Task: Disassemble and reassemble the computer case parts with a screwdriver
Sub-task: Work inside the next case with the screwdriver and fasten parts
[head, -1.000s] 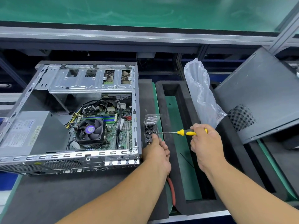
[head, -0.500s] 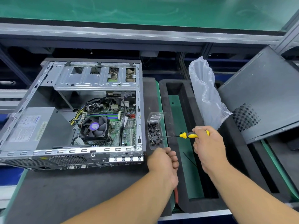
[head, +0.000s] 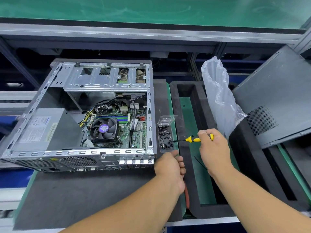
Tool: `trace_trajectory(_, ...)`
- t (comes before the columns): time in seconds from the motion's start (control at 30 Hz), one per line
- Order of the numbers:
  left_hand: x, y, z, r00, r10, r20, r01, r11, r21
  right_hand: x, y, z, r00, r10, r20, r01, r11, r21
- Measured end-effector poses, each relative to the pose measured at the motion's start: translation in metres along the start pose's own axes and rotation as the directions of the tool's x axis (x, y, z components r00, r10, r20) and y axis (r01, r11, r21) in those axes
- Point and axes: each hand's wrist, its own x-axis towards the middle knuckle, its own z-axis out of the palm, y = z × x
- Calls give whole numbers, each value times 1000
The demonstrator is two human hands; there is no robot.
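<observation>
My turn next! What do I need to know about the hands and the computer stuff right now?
Right hand: grips the yellow-and-black-handled screwdriver, tip dipped among the small black screws in the clear plastic tray.
Left hand: fingers curled at the tray's near end; whether they hold it, I cannot tell.
Open silver metal computer case: lies on its side on the dark foam mat, left of the tray.
Dark grey side panel: already off, leaning at the right.
Left: pick up a screw, drive it, refit the panel.
</observation>
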Motion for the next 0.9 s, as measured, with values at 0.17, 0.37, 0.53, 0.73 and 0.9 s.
trace_trajectory(0.17, 5, 1, 3, 999, 11, 50, -7, 997, -78, 1, -1, -15, 995, 96, 14, -97, 971, 220)
trace_trajectory(0.37, 6, 6, 7, 994, 15, 105, 0, 990, -141, -1, -1, -32, 990, 136, 46, -143, 938, 317)
trace_trajectory(0.53, 8, 8, 8, 993, 7, 115, 8, 992, -126, -2, 2, -34, 990, 127, 58, -139, 928, 345)
trace_trajectory(0.73, 8, 6, 9, 996, 14, 93, 1, 987, -158, 2, 1, -28, 992, 121, 42, -128, 923, 362)
trace_trajectory(0.9, 3, 0, 4, 995, -10, 102, 30, 981, -190, 7, 1, -20, 991, 132, -29, -115, 938, 326)
